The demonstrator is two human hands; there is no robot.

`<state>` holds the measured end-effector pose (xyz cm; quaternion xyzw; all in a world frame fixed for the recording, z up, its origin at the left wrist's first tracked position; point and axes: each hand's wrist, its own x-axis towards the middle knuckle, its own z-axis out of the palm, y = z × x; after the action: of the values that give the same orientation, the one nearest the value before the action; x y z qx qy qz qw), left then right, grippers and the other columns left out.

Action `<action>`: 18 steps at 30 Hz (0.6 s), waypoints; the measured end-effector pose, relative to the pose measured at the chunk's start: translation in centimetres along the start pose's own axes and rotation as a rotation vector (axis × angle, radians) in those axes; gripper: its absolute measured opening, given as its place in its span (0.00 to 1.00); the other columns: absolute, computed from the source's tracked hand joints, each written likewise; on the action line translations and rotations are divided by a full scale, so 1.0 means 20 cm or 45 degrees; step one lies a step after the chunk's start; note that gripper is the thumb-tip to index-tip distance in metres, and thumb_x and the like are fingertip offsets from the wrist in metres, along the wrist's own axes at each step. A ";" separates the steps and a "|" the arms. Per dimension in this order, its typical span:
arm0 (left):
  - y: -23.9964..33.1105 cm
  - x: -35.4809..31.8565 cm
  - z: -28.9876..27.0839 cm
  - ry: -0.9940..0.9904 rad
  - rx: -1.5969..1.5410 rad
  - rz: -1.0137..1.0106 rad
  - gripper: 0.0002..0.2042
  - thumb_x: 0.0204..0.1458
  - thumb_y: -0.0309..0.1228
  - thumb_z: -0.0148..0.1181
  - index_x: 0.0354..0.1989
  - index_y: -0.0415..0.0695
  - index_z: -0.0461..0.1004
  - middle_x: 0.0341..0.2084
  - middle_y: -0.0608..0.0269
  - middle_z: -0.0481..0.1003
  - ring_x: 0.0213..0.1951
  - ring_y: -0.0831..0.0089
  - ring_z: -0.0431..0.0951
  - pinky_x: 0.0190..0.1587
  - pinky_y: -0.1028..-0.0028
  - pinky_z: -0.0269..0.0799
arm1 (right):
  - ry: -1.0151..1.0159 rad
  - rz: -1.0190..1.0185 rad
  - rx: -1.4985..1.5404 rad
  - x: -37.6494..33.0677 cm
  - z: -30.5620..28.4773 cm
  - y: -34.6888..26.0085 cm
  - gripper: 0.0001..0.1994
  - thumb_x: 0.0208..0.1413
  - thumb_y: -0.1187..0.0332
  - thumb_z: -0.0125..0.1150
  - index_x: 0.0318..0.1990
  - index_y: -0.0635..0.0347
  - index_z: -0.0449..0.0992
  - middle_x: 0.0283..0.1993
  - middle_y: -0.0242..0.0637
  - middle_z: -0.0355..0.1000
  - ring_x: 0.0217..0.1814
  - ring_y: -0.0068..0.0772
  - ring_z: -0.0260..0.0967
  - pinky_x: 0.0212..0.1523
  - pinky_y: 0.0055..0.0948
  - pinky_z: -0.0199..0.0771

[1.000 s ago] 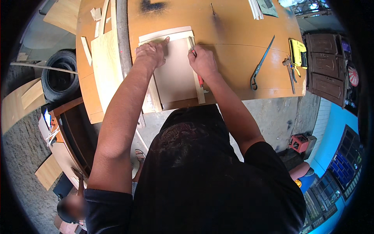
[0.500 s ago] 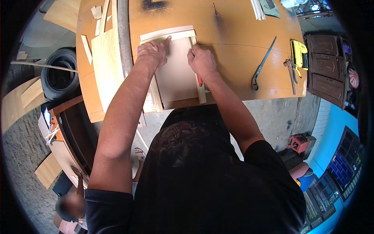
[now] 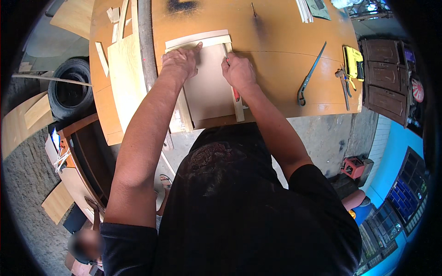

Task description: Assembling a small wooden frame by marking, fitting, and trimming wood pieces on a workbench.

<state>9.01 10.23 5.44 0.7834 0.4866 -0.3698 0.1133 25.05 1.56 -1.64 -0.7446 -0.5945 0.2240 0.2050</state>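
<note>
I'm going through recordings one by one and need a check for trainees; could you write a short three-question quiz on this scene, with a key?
1. Which hand holds the slim red-handled tool?
2. True or false: the left hand rests on the upper-left corner of the flat, pale wooden frame.
3. Which thing lies nearest the slim, blue-grey handsaw?
a) black rubber tyre
b) brown-handled hammer
c) wide, pale wooden board

Key: 1. The right hand. 2. True. 3. b.
</note>
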 end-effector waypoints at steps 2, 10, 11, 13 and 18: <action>0.00 0.00 0.01 -0.006 -0.015 0.006 0.42 0.57 0.46 0.59 0.77 0.67 0.40 0.64 0.59 0.67 0.63 0.57 0.70 0.60 0.45 0.70 | -0.001 0.000 -0.020 0.00 0.00 0.00 0.13 0.59 0.59 0.57 0.37 0.63 0.76 0.32 0.54 0.77 0.37 0.60 0.77 0.43 0.53 0.77; 0.01 -0.01 0.00 0.030 0.059 0.017 0.42 0.57 0.48 0.59 0.76 0.67 0.42 0.63 0.59 0.68 0.63 0.58 0.71 0.58 0.45 0.71 | -0.020 0.023 -0.006 -0.01 -0.01 -0.01 0.14 0.59 0.59 0.56 0.37 0.62 0.76 0.31 0.54 0.77 0.36 0.61 0.77 0.42 0.54 0.77; 0.00 -0.01 0.00 0.030 0.058 0.016 0.42 0.57 0.48 0.59 0.76 0.67 0.42 0.63 0.59 0.68 0.63 0.58 0.71 0.58 0.45 0.71 | -0.029 0.040 -0.003 -0.01 -0.01 -0.01 0.14 0.59 0.59 0.56 0.37 0.62 0.76 0.31 0.54 0.77 0.35 0.61 0.77 0.42 0.54 0.77; 0.00 -0.01 -0.01 -0.006 0.023 0.006 0.42 0.56 0.49 0.59 0.77 0.66 0.41 0.63 0.59 0.68 0.62 0.58 0.71 0.58 0.44 0.71 | -0.025 0.041 -0.001 0.00 -0.01 -0.02 0.14 0.59 0.59 0.57 0.37 0.62 0.76 0.31 0.55 0.77 0.36 0.61 0.77 0.43 0.54 0.77; -0.01 0.00 0.01 -0.037 0.004 0.012 0.42 0.56 0.48 0.59 0.77 0.67 0.41 0.64 0.59 0.67 0.63 0.58 0.70 0.59 0.45 0.70 | -0.042 0.028 -0.024 0.01 0.00 -0.02 0.13 0.59 0.60 0.56 0.38 0.62 0.77 0.32 0.55 0.77 0.36 0.61 0.77 0.43 0.53 0.78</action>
<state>8.71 10.33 5.36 0.7803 0.4807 -0.3813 0.1208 24.73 1.77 -1.43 -0.7491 -0.5917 0.2330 0.1856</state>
